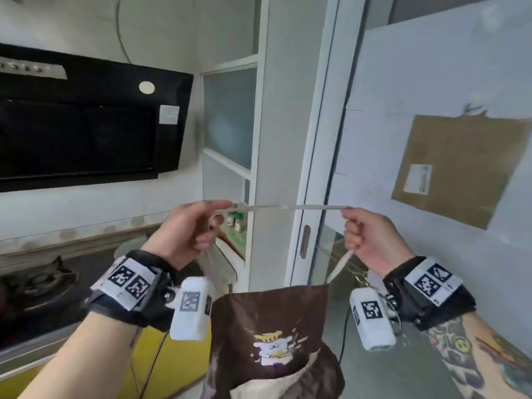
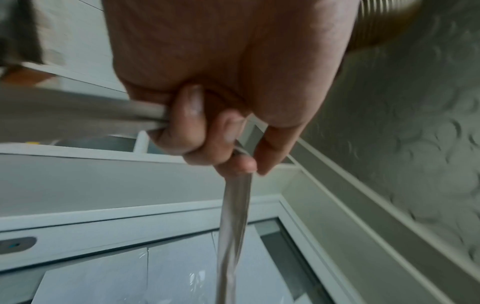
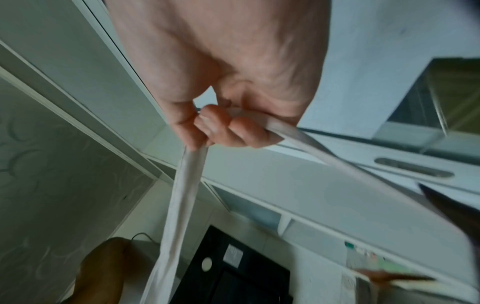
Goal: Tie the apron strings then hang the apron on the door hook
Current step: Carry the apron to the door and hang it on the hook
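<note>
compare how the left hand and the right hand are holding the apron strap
The left hand sits before the range hood side, its index finger stretched along the strap; the right hand, by the sliding door, is a tighter fist. Both grip the strap, taut between them, with the brown apron hanging below.

On the wall to our left we see a black range hood (image 1: 86, 122) with a round white button and a small white sticker at its right edge. Below it sits a dark gas stove (image 1: 40, 283) on the counter. Ahead of us stands a white sliding door frame (image 1: 319, 139) with a recessed oval handle. To our right a piece of brown cardboard (image 1: 460, 168) is stuck on the pale wall, bearing a small white label
</note>
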The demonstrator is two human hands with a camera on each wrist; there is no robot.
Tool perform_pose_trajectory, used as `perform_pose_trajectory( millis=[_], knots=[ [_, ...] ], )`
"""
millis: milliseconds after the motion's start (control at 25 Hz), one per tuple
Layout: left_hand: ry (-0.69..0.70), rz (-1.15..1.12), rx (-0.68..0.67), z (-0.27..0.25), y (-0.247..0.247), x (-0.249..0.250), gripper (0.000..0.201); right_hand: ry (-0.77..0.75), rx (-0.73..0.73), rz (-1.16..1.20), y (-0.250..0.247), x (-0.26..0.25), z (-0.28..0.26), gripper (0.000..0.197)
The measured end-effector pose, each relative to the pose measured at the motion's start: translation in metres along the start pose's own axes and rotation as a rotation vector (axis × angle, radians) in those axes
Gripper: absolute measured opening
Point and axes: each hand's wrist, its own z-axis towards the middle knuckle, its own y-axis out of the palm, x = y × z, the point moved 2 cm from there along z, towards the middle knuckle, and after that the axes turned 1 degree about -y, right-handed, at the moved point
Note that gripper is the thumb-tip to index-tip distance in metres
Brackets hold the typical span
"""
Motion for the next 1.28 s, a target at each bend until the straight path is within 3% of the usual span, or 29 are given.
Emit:
perform_pose_trajectory(
  millis=[160, 240, 280, 400, 560, 680, 920, 1120, 1280],
  knots=[
    [0.121, 0.611, -0.019, 0.057, 0.078, 0.005, 0.011, -0.112, -0.079, -0.107, -0.046, -0.041, 0.008, 0.028],
    [0.200, 0.882, -0.020, 0.078, 0.108, 0.010, 0.016, -0.119, -0.138, -0.158, -0.064, -0.058, 0.011, 0.026],
    [0.229, 0.886, -0.037, 0.090, 0.124, 0.011, 0.019, -0.123, -0.151, -0.171, -0.074, -0.067, 0.013, 0.023],
    [0.266, 0.621, -0.085, 0.122, 0.171, 0.014, 0.023, -0.190, -0.089, -0.156, -0.105, -0.094, 0.018, 0.013],
    [0.346, 0.465, -0.172, 0.154, 0.231, 0.012, 0.022, -0.415, 0.192, -0.232, -0.135, -0.133, 0.021, 0.011],
    [0.368, 0.370, -0.246, 0.183, 0.275, 0.015, 0.018, -0.519, 0.278, -0.311, -0.143, -0.165, 0.033, 0.016],
    [0.417, 0.330, -0.376, 0.233, 0.346, 0.027, 0.027, -0.548, 0.530, -0.617, -0.154, -0.216, 0.071, 0.034],
    [0.496, 0.390, -0.329, 0.269, 0.387, 0.040, 0.033, -0.571, 0.640, -0.650, -0.163, -0.245, 0.100, 0.027],
    [0.489, 0.455, -0.257, 0.284, 0.410, 0.039, 0.032, -0.512, 0.649, -0.722, -0.166, -0.245, 0.112, 0.024]
  ],
)
